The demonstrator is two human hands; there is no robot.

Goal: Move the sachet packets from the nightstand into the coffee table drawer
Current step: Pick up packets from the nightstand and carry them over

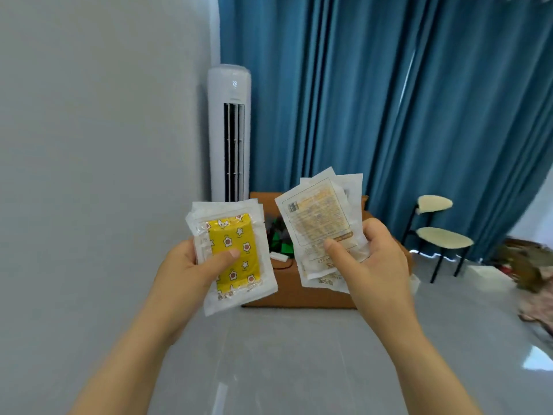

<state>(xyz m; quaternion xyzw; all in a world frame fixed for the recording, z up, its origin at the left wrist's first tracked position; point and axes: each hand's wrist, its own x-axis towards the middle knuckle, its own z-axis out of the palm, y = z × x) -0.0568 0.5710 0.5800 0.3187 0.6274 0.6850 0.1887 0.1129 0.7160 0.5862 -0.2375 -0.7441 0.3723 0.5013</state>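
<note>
Sachet packets, clear plastic over yellow flowered inserts, sit thumb-pinched in the left hand at nine o'clock; the right hand grips a fanned white printed bundle at three, likely splitting the load.

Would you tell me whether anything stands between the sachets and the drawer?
Left hand and right hand each grip a stack of sachets. No drawer is in view, so its path cannot be judged; a brown box stands ahead.
</note>
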